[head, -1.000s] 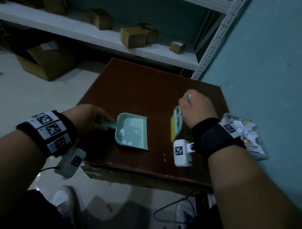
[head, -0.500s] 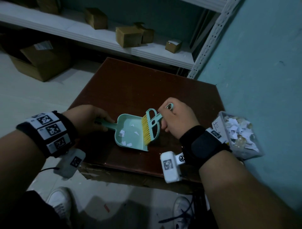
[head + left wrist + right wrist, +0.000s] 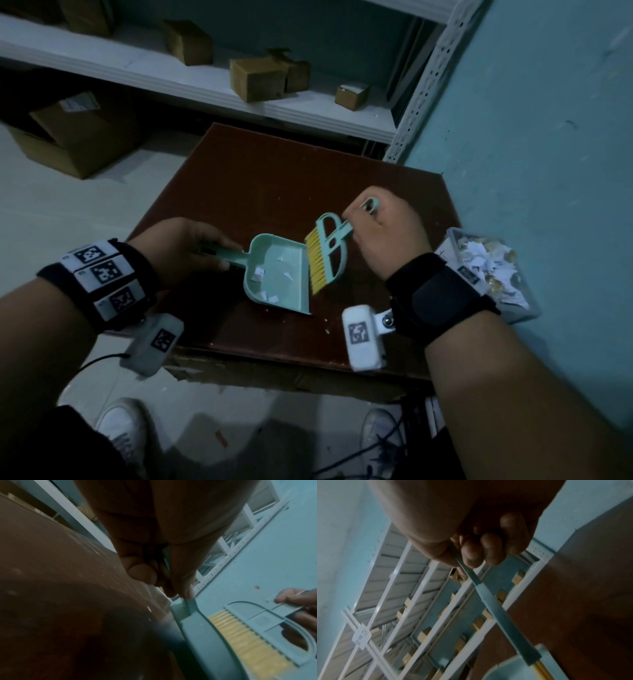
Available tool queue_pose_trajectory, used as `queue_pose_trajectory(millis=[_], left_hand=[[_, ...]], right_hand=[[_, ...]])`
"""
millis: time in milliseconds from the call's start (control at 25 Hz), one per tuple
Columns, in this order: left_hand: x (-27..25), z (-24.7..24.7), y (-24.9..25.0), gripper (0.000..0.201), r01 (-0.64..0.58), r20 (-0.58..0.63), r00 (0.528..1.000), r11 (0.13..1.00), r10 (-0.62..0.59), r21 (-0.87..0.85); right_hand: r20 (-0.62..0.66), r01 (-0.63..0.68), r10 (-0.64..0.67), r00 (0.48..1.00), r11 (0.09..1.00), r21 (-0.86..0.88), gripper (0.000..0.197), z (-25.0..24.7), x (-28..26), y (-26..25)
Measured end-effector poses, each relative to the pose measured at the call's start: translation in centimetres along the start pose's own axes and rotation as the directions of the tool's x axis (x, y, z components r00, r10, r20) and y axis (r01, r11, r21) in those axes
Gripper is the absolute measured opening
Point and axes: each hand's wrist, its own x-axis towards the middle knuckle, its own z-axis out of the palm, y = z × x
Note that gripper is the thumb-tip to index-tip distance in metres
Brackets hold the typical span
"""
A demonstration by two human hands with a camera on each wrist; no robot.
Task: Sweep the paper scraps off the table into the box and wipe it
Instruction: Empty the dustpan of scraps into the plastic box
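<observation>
A mint green dustpan (image 3: 279, 274) lies on the dark brown table (image 3: 260, 178) with several white paper scraps (image 3: 258, 274) inside. My left hand (image 3: 186, 248) grips its handle (image 3: 189, 605). My right hand (image 3: 383, 233) grips the handle of a small mint brush (image 3: 330, 251) with yellow bristles (image 3: 247, 639) at the dustpan's open right edge. The brush handle (image 3: 496, 605) runs from my curled fingers (image 3: 481, 550) down to the pan. A clear plastic box (image 3: 489, 274) full of paper scraps sits at the table's right edge by the wall. Tiny crumbs (image 3: 327, 330) lie near the front edge.
A teal wall (image 3: 548, 137) borders the table on the right. Behind it, a white metal shelf (image 3: 212, 92) carries small cardboard boxes (image 3: 257, 78). A larger cardboard box (image 3: 75, 133) stands on the pale floor at left. My shoes (image 3: 120, 431) show below the table's front edge.
My right hand swung the brush from upright beside the pan leftward to the pan's open edge. The left hand kept the dustpan still. The camera view shifted slightly.
</observation>
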Motion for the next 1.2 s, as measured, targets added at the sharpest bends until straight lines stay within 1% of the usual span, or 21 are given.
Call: queue_pose_trajectory(millis=[40, 120, 200, 240, 280, 360, 480, 560, 600, 680, 760, 840, 920, 1000, 1040, 1120, 1200], left_hand=[[0.1, 0.2, 0.4, 0.034, -0.005, -0.012, 1.000, 1.000, 0.004, -0.030], [0.3, 0.7, 1.3, 0.034, -0.027, -0.017, 1.000, 0.998, 0.026, -0.064], [0.4, 1.1, 2.7, 0.035, -0.065, -0.026, 0.998, 0.991, 0.063, -0.117], [0.5, 1.3, 3.5, 0.035, -0.097, -0.042, 0.995, 0.985, 0.092, -0.142], [0.7, 1.5, 4.6, 0.034, -0.131, -0.068, 0.990, 0.979, 0.121, -0.157], [1.1, 1.9, 7.3, 0.031, -0.196, -0.111, 0.977, 0.968, 0.180, -0.156], [2.5, 2.5, 12.3, 0.030, -0.266, -0.121, 0.961, 0.949, 0.247, -0.167], [4.2, 2.9, 16.1, 0.030, -0.297, -0.104, 0.953, 0.943, 0.284, -0.151], [5.2, 3.2, 18.1, 0.028, -0.305, -0.089, 0.951, 0.944, 0.296, -0.124], [7.5, 3.6, 22.1, 0.024, -0.293, -0.035, 0.956, 0.953, 0.291, -0.073], [9.6, 3.9, 26.0, 0.021, -0.310, 0.028, 0.951, 0.951, 0.309, 0.018], [11.3, 4.0, 29.1, 0.023, -0.374, 0.072, 0.927, 0.917, 0.368, 0.139], [12.4, 4.0, 31.7, 0.025, -0.425, 0.115, 0.905, 0.872, 0.409, 0.245], [13.4, 4.4, 34.0, 0.026, -0.456, 0.146, 0.890, 0.827, 0.433, 0.328], [13.7, 4.6, 34.7, 0.027, -0.466, 0.154, 0.884, 0.809, 0.441, 0.357], [14.2, 5.1, 36.0, 0.029, -0.484, 0.162, 0.874, 0.788, 0.458, 0.382], [14.4, 5.3, 36.4, 0.030, -0.495, 0.175, 0.868, 0.782, 0.465, 0.378]], right_hand=[[-0.093, 0.006, -0.006, 0.996, 1.000, -0.001, 0.015, -1.3, 0.3, 0.4], [-0.275, -0.005, 0.018, 0.961, 0.999, 0.048, 0.014, -4.5, 0.5, 1.7], [-0.427, -0.012, 0.103, 0.899, 0.977, 0.211, 0.015, -7.2, 0.3, 2.9], [-0.475, -0.009, 0.166, 0.864, 0.949, 0.314, 0.016, -8.4, 0.1, 3.6], [-0.508, -0.004, 0.232, 0.830, 0.912, 0.410, 0.016, -9.7, -0.2, 4.2], [-0.550, 0.024, 0.323, 0.771, 0.847, 0.531, 0.013, -12.4, -0.9, 5.4], [-0.576, 0.074, 0.395, 0.716, 0.777, 0.625, 0.005, -15.6, -2.3, 7.0], [-0.588, 0.092, 0.439, 0.679, 0.744, 0.661, 0.007, -16.9, -2.8, 8.1], [-0.593, 0.088, 0.453, 0.666, 0.742, 0.665, 0.009, -17.6, -3.0, 8.5], [-0.589, 0.045, 0.474, 0.654, 0.753, 0.656, 0.011, -18.5, -3.2, 9.6], [-0.569, 0.017, 0.491, 0.660, 0.748, 0.664, 0.012, -19.0, -2.9, 11.0], [-0.571, -0.023, 0.483, 0.664, 0.776, 0.630, 0.014, -19.0, -2.5, 12.4], [-0.591, -0.051, 0.453, 0.668, 0.820, 0.570, 0.022, -18.9, -2.0, 13.8], [-0.598, -0.049, 0.448, 0.665, 0.825, 0.564, 0.028, -18.9, -1.6, 14.8], [-0.596, -0.048, 0.451, 0.665, 0.822, 0.568, 0.028, -18.8, -1.5, 14.8], [-0.593, -0.044, 0.442, 0.673, 0.824, 0.565, 0.026, -18.8, -1.3, 14.6], [-0.590, -0.063, 0.414, 0.693, 0.851, 0.522, 0.029, -18.8, -1.5, 14.1]])
